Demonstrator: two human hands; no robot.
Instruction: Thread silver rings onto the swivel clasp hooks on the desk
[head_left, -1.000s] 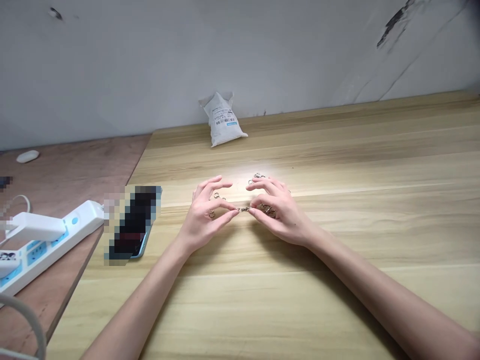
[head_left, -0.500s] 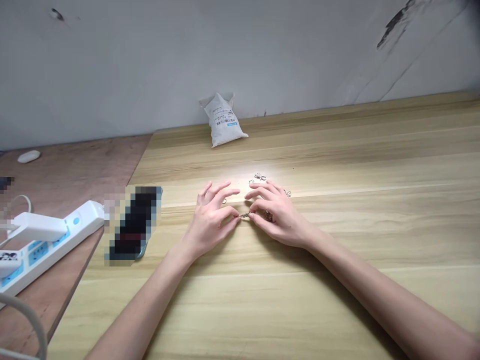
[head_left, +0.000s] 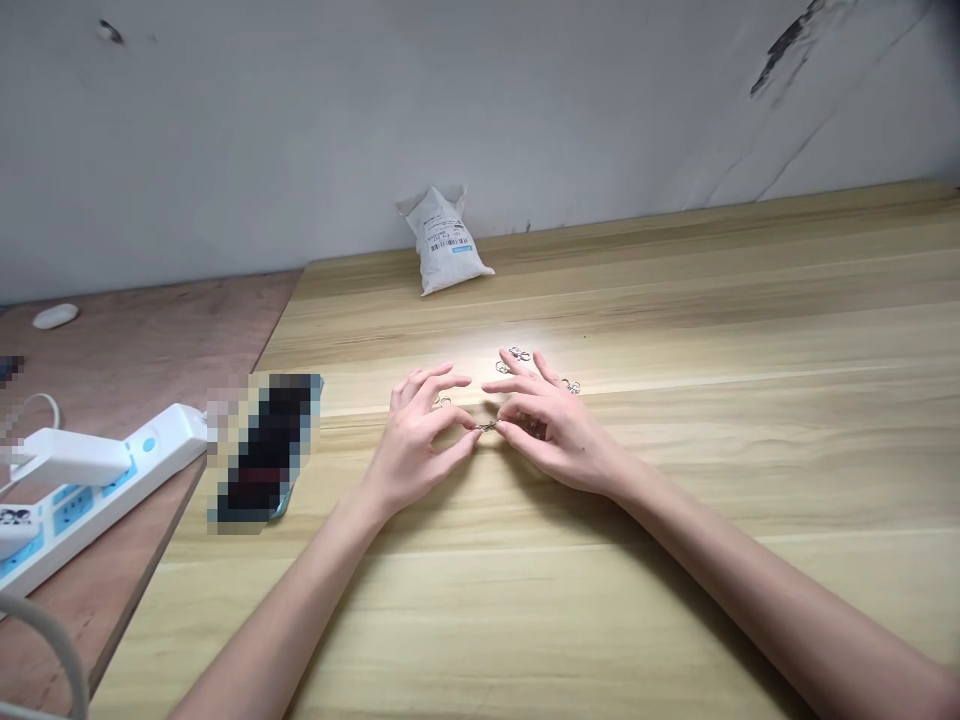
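Between my two hands is a small metal piece (head_left: 487,427), thin and linked-looking, too small to name for sure. Thumb and forefinger of my left hand (head_left: 416,435) pinch its left end, the other fingers held loosely curved. My right hand (head_left: 559,430) pinches the right end, its remaining fingers spread above the table. A small metal ring (head_left: 445,401) lies by the left fingers. Beyond the right fingertips is a little group of metal rings (head_left: 519,353), with another small metal bit (head_left: 572,386) beside that hand. More dark metal pieces (head_left: 535,428) are partly hidden under my right palm.
A white printed plastic packet (head_left: 448,245) stands at the back against the grey wall. On the left lie a blurred-out phone (head_left: 270,445) and a white power strip (head_left: 161,440) with plugs and cables. A white oval object (head_left: 55,316) rests on the brown board.
The right fingers have lifted and spread apart a little. Both hands still pinch the small metal piece in nearly the same place. The left fingers have shifted slightly.
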